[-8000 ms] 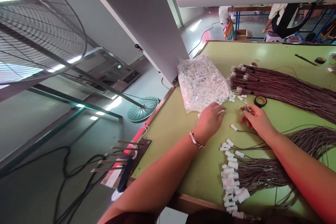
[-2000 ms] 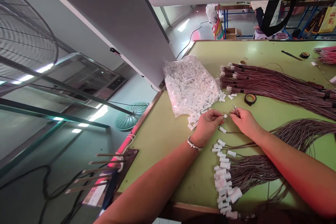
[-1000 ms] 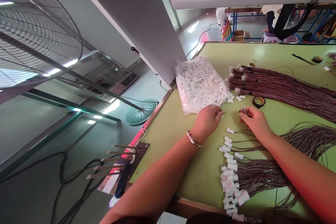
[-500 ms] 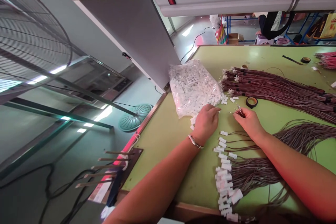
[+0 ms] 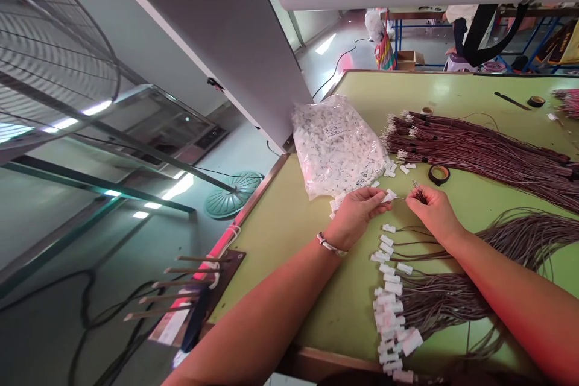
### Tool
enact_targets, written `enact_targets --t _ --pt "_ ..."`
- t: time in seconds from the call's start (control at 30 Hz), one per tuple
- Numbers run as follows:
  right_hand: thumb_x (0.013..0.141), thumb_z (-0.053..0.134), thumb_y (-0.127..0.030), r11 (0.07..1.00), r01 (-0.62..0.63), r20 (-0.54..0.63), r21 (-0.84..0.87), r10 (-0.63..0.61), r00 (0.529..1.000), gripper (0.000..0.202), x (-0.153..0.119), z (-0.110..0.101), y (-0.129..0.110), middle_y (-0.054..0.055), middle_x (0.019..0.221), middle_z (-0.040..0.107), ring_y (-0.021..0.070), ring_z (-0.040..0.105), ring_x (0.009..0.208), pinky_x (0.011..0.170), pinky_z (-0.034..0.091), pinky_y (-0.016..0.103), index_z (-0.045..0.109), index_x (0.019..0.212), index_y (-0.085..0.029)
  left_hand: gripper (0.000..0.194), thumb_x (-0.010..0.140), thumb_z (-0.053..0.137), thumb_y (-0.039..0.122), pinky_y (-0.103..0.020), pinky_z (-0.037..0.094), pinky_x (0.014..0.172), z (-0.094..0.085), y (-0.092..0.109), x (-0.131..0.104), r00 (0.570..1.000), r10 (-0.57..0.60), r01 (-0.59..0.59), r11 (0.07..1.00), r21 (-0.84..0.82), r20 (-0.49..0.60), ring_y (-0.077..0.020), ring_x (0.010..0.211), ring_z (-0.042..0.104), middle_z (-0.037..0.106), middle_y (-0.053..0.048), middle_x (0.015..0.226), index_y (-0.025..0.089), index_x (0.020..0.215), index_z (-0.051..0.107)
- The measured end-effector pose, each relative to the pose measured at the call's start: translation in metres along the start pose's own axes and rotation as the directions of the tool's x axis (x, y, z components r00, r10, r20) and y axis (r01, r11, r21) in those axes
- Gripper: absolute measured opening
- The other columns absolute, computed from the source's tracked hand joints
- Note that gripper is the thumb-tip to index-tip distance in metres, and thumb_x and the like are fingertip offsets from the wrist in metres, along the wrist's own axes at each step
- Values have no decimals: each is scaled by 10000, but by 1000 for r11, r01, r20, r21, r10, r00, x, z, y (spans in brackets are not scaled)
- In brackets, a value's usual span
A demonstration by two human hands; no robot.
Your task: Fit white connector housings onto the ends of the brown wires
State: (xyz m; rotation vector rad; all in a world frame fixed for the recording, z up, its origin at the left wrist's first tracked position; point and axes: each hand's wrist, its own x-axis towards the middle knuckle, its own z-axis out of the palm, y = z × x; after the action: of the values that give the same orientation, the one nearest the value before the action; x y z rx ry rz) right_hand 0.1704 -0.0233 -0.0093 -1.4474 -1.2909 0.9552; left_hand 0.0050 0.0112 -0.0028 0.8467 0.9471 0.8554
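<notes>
Between the thumb and fingers of my left hand (image 5: 359, 211) is a small white connector housing (image 5: 388, 196). My right hand (image 5: 434, 211) is closed on a few dark wires with bare metal terminals (image 5: 416, 185); one terminal points left at the housing, and I cannot tell if it has entered. Just behind my left hand lies a clear plastic bag (image 5: 337, 145) full of white housings, with several loose ones (image 5: 407, 167) by its right edge. Nearer me, a column of white housings (image 5: 388, 307) fitted on brown wires (image 5: 438, 301) lies on the green table (image 5: 335, 301).
Bundles of dark red wires (image 5: 479, 139) stretch across the table's right side. A roll of black tape (image 5: 438, 175) lies before them. At the left edge stands a rack with wooden pegs (image 5: 203, 277). A fan (image 5: 58, 42) is on the left; a person (image 5: 461, 21) sits beyond the table.
My left hand has drawn back from the bag's front edge with a white housing between its fingertips. It now meets the wire terminal at my right hand. The view has shifted slightly.
</notes>
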Motion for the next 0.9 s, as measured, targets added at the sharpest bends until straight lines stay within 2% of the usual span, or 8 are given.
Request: enact_targets --t 0.2,0.33,0.43,0.53,0.57,0.63,0.8,0.9 --pt "665 528 -274 999 -1 7 -33 1 1000 136 2 1 2 -41 548 415 98 361 542 537 317 232 480 580 -179 249 601 768 302 -220 521 661 0 0 0 999 -6 5 999 33 31 -88 616 617 649 -18 683 117 706 637" --pt "670 526 -263 999 5 40 -41 -4 999 128 2 0 7 -44 550 411 96 358 551 543 319 226 474 590 -178 208 655 720 301 -269 518 674 -2 -2 1 996 83 -89 971 221 37 -114 620 617 653 -26 660 127 740 644" --pt "684 527 -265 998 17 116 -54 -11 993 122 3 1 11 -40 568 427 96 367 563 548 324 225 489 616 -171 82 714 645 225 -272 504 632 -2 -5 -1 952 283 -301 809 506 114 -124 613 596 635 -21 645 150 745 653" --pt "704 527 -293 996 37 170 -78 -23 985 152 4 1 12 -34 590 439 100 375 579 551 325 228 485 629 -167 74 729 587 142 -258 480 618 0 -8 -3 844 471 -506 542 671 256 -118 613 562 603 -8 629 175 708 649" --pt "709 526 -303 996 40 186 -83 -24 982 163 4 1 11 -34 594 439 100 376 582 551 323 229 482 631 -167 88 732 576 130 -254 475 615 0 -8 -3 824 490 -531 498 685 283 -116 611 556 596 -6 624 176 701 644" --pt "712 526 -317 996 39 217 -80 -21 976 174 5 0 9 -35 597 438 100 377 582 551 321 229 482 634 -167 85 745 562 137 -246 473 597 1 -9 -3 840 468 -517 531 672 276 -112 594 559 593 -3 617 169 700 626" --pt "709 522 -322 995 -90 230 -41 97 968 171 5 -2 6 -52 524 429 85 356 496 502 299 223 493 628 -174 86 759 581 229 -244 486 568 0 -8 0 947 276 -322 819 475 167 -108 551 577 614 -2 582 146 735 589" --pt "703 528 -319 993 -113 224 -46 120 967 169 7 -3 8 -54 509 431 82 349 484 491 289 220 511 628 -168 129 739 615 265 -246 498 589 0 -7 1 962 230 -273 864 424 150 -108 565 587 628 -9 591 137 758 609"
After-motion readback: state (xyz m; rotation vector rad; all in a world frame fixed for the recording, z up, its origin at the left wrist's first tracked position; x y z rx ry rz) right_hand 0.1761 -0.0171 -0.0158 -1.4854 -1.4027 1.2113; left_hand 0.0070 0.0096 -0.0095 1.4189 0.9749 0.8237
